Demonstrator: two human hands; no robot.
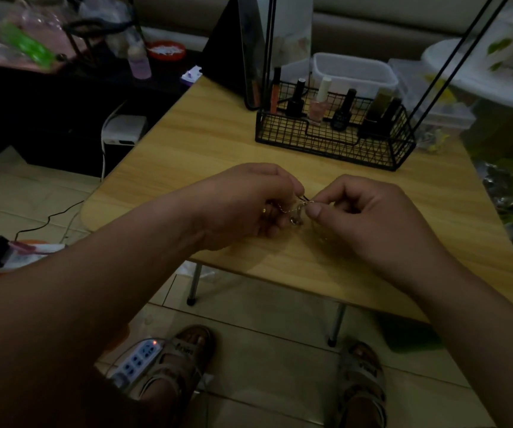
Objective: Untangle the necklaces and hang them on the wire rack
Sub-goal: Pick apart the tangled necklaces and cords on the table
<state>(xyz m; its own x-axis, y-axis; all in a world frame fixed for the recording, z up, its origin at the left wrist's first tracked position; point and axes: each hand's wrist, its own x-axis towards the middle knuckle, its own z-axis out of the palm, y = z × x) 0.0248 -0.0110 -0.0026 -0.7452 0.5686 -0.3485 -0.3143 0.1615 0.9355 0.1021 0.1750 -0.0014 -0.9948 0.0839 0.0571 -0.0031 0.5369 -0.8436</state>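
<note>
Pinching the thin silver tangled necklaces from both sides, my hands meet just above the light wooden desk. My left hand holds the chain with curled fingers, and my right hand grips it between thumb and forefinger. I see the black wire rack farther back on the desk, with small nail polish bottles standing inside.

No text can be read. Dark lettering runs across the straps of the left sandal and the right sandal, too blurred to make out. Pale print on a black nail polish bottle is too small.
</note>
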